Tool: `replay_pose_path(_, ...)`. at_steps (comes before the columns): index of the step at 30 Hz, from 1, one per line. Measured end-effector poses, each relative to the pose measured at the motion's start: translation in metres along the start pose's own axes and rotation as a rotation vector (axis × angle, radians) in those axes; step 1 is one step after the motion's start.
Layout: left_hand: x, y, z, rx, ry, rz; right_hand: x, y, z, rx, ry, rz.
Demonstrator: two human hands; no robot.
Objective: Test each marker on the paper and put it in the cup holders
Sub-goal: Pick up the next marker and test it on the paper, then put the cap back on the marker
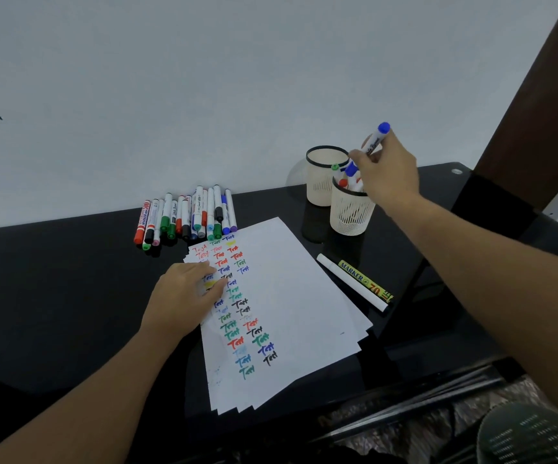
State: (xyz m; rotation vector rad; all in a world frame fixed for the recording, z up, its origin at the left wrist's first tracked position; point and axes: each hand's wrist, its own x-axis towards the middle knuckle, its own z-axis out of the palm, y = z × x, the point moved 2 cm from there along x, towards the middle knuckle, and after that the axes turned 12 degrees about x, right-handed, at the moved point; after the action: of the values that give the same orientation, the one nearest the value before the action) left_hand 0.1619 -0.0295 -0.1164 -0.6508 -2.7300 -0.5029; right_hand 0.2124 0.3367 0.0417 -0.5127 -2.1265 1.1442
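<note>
Your right hand (384,172) pinches a blue marker (369,149) at mid-barrel, fingers curled round it. Its capped lower end sits just below your fingertips, at the mouth of the near cup (349,212), among the markers already standing there. The butt end rises above your knuckles. The far cup (324,175) stands just beyond your fingers, with one green cap showing at its rim.

Handling, as judged: the marker is light, rigid and smooth plastic, so a light pinch at mid-barrel should serve. The cup also looks light and may tip if pushed, so lower the marker in rather than jab it.

Your left hand (184,296) lies flat on the paper (291,296), fingers extended and close together. The untested pile of markers (187,216) lies beyond those fingertips. Two markers (354,283) lie to their right, off the paper's edge.
</note>
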Motion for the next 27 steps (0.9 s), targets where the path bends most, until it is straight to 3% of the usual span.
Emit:
replay_pose_path(8, 0.0, -0.002, 0.002, -0.012, 0.011, 0.001, 0.008, 0.01, 0.002, -0.167, -0.179, 0.094)
replay_pose_path(12, 0.0, -0.002, 0.002, -0.004, 0.009, 0.01, 0.012, 0.016, 0.003, -0.266, -0.149, 0.008)
replay_pose_path(19, 0.0, 0.0, 0.001, -0.008, 0.02, 0.009, 0.016, 0.026, 0.007, -0.473, -0.27, 0.252)
replay_pose_path(27, 0.0, 0.0, 0.0, -0.01, 0.014, -0.002, 0.007, 0.026, 0.008, -0.405, -0.119, 0.034)
